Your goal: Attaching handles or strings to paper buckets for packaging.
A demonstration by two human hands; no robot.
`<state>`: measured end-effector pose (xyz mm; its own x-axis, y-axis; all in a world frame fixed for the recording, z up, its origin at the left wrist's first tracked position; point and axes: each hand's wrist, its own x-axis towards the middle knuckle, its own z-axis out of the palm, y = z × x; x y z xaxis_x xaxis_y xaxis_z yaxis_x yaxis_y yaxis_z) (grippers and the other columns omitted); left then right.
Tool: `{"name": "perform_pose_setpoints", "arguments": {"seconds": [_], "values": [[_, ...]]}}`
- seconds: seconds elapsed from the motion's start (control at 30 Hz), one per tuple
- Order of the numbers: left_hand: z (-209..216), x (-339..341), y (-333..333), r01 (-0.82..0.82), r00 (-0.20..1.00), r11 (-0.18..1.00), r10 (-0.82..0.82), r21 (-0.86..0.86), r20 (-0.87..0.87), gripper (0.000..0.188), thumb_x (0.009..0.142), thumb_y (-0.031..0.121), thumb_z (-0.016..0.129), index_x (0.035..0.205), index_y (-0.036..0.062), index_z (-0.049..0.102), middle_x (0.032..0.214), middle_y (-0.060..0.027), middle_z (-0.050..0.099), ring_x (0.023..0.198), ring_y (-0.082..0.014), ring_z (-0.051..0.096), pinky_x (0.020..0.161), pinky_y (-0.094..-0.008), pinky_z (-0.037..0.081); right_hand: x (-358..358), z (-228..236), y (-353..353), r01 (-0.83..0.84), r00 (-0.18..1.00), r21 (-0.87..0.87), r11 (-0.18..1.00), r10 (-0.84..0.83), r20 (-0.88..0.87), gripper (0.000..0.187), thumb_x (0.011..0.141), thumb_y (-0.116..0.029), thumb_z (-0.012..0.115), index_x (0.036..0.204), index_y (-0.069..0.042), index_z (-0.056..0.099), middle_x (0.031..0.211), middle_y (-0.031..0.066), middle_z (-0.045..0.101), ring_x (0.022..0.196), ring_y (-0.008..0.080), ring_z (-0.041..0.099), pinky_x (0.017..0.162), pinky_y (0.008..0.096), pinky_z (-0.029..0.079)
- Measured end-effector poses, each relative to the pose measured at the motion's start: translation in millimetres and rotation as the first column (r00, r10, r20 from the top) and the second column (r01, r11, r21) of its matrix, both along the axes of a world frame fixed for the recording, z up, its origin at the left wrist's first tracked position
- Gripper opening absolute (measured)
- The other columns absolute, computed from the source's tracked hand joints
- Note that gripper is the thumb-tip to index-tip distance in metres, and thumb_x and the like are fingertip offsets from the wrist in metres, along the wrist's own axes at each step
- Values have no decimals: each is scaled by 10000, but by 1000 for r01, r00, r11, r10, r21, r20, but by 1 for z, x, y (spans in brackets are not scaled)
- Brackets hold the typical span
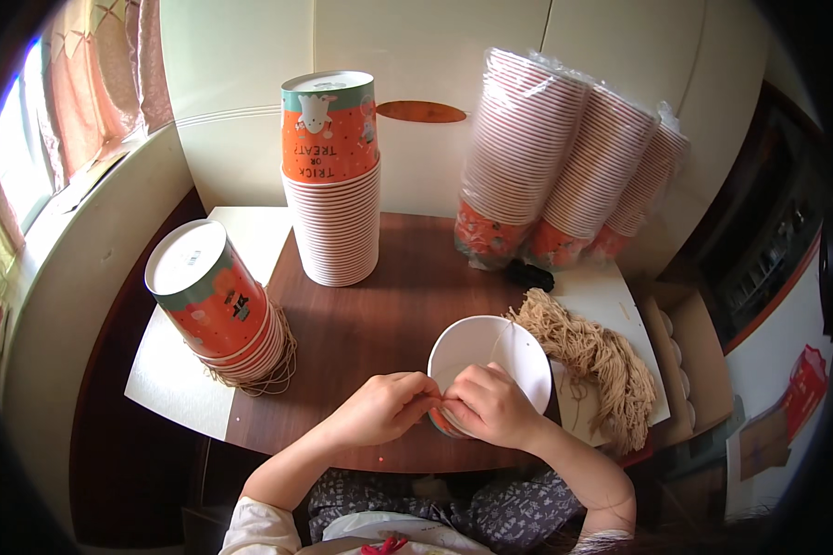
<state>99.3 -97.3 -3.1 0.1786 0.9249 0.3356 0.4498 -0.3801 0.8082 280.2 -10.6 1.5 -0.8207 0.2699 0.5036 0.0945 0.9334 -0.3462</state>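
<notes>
A single paper bucket, white inside with orange on its outside, stands mouth up at the table's near edge. My left hand is closed in a pinch at the bucket's near-left rim; what lies between its fingertips is too small to make out. Closed over the near rim, my right hand has its fingertips meeting those of the left. A thin tan cord runs down from the far rim across the bucket's mouth to my right hand, where its end is hidden. To the right lies a thick bundle of tan cords.
An upside-down stack of orange buckets rises at the back. A shorter stack at the left has cords looped round its base. Plastic-wrapped stacks stand back right, beside a black object. A cardboard box adjoins the table's right edge.
</notes>
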Motion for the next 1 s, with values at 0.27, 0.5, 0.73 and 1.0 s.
{"name": "perform_pose_setpoints", "arguments": {"seconds": [0.27,0.5,0.73,1.0], "values": [[-11,-2,4,12,1000,981,-7,193,-28,241,757,72,645,981,8,586,996,-110,574,773,-221,606,591,-277,520,-2,1,3,23,997,40,999,-20,-73,78,777,-146,622,774,-103,557,770,8,545,726,201,534,732,337,357],[-21,4,7,5,999,986,4,168,-54,249,714,85,693,926,-8,602,995,-99,573,817,-209,599,622,-280,541,-3,-2,5,24,999,-128,991,-27,-24,84,796,-144,604,767,-87,549,751,19,558,700,203,542,728,338,378],[-19,5,12,10,999,988,-3,157,-49,182,716,82,685,866,7,614,934,-85,589,816,-228,582,659,-307,521,1,4,4,-86,996,-218,972,83,-27,76,799,-125,599,752,-90,550,738,15,553,713,194,548,732,334,376],[-17,5,14,56,997,986,-47,156,-61,163,707,55,678,857,23,621,919,-69,604,808,-220,571,664,-309,515,1,4,0,-11,997,-283,959,-10,-75,62,789,-92,605,757,-81,554,731,32,556,683,218,559,656,330,414]]}}
